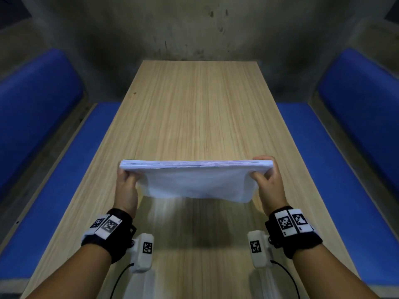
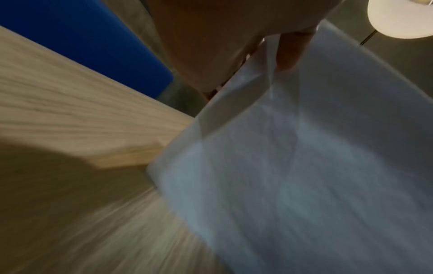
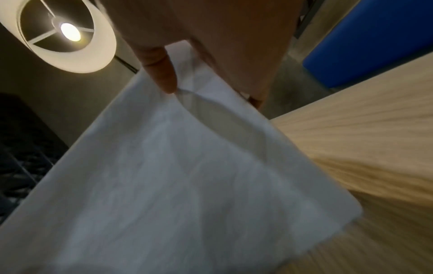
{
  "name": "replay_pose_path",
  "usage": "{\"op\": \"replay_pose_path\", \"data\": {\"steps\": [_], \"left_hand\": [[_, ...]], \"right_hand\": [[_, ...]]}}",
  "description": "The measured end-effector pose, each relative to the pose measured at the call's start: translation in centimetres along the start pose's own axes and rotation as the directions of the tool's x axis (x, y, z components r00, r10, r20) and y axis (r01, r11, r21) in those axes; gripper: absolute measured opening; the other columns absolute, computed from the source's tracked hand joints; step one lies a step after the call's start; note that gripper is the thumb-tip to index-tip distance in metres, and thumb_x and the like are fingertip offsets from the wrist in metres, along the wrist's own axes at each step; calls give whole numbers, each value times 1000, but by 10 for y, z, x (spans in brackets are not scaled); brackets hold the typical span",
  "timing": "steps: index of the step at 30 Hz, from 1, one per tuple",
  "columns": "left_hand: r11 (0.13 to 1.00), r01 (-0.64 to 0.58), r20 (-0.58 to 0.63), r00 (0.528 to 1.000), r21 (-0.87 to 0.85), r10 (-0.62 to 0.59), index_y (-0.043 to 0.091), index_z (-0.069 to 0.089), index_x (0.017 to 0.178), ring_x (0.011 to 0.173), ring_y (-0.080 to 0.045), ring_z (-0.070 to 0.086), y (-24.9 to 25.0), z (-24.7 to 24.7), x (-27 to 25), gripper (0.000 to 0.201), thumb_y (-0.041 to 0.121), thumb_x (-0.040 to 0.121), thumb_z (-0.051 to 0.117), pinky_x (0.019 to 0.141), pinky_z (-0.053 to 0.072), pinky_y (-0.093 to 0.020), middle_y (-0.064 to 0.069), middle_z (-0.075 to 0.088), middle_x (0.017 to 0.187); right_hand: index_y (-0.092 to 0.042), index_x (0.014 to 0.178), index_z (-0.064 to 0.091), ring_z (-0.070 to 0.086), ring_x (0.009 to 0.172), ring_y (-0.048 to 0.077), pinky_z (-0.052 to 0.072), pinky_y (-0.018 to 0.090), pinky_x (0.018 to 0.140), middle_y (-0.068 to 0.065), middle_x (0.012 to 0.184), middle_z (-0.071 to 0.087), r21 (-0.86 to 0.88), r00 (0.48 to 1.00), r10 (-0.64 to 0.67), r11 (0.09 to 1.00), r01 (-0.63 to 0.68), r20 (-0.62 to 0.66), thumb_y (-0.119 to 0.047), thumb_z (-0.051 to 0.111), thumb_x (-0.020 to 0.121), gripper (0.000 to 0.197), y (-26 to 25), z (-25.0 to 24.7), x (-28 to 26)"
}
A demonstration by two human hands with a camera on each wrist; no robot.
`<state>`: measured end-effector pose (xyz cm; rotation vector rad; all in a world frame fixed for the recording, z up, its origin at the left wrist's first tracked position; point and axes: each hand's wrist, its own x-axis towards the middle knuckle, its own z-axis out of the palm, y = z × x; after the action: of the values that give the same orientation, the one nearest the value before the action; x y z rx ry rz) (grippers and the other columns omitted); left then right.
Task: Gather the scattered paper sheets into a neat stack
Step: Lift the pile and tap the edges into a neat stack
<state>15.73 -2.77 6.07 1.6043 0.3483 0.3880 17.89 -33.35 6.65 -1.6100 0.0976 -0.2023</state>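
A thick stack of white paper sheets [image 1: 195, 180] stands on its long edge above the wooden table [image 1: 194, 108], its top edge level and its lower edge blurred just over the tabletop. My left hand [image 1: 126, 182] grips the stack's left end, with the thumb on the near face. At the right end my right hand [image 1: 266, 175] holds it the same way, fingers wrapped behind. In the left wrist view the stack [image 2: 304, 166] fills the right half. The right wrist view shows the stack [image 3: 175, 176] with my thumb [image 3: 161, 72] pressed on it.
Blue padded benches [image 1: 43, 130] [image 1: 354, 126] run along both long sides of the table. A grey concrete wall [image 1: 194, 29] closes the far end. A round ceiling lamp [image 3: 65, 35] shows overhead in the right wrist view.
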Motion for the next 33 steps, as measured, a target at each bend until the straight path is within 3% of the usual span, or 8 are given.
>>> {"op": "replay_pose_path", "data": {"steps": [6,14,16,18,22,27,31,33], "left_hand": [[1000,9,-35,999,10,-9,11,50,107,70,19,54,1,8,5,25,-4,91,38,67,42,-2,8,55,91],[972,-11,-54,998,234,24,13,37,131,108,-16,51,6,7,4,51,8,83,51,108,38,-49,-2,52,121],[842,-228,-72,951,489,299,13,28,143,134,-24,34,21,13,3,73,8,79,61,117,20,-44,-10,37,145],[549,-515,208,825,659,525,15,24,148,145,-28,19,44,29,1,82,14,77,63,118,9,-46,-12,29,154],[189,-779,737,627,598,252,27,24,149,137,-24,41,84,78,-1,72,14,85,53,116,16,-49,0,54,140],[297,-773,781,612,560,122,21,57,98,73,-30,59,105,91,15,12,18,89,48,66,51,-44,-3,63,75],[526,-743,676,638,414,369,19,49,82,66,-24,52,107,71,19,8,15,88,51,60,43,-37,5,49,64],[719,-632,577,714,290,395,13,52,84,67,-15,53,106,61,20,7,11,90,55,64,41,-33,2,53,68]], "right_hand": [[-24,89,55,58,76,2,48,21,71,-1,86,60,-16,1000,21,1000,-21,-18,5,52,75,33,2,1,5],[-21,95,58,66,86,6,52,31,83,0,93,67,-89,996,84,992,-85,-7,3,54,86,26,5,-1,4],[-11,102,59,66,94,19,53,38,87,8,99,69,-107,995,102,989,-101,3,2,53,86,21,5,-2,5],[-5,104,58,66,93,21,53,40,86,11,99,69,-123,995,99,988,-96,14,2,53,86,20,3,-1,5],[-5,97,55,62,80,5,51,25,75,1,86,64,-156,998,26,988,-16,63,3,51,87,14,-13,4,2],[-2,92,54,60,80,20,48,27,73,15,86,63,-196,980,-164,963,183,108,-1,53,86,5,-50,9,7],[-21,103,56,49,108,7,37,21,96,-11,112,50,-323,953,-268,923,211,-143,-24,74,75,34,-64,-10,23],[-29,123,44,40,122,8,35,24,101,-10,132,35,-205,968,-108,977,61,-228,-34,81,66,68,-65,-18,26]]}}
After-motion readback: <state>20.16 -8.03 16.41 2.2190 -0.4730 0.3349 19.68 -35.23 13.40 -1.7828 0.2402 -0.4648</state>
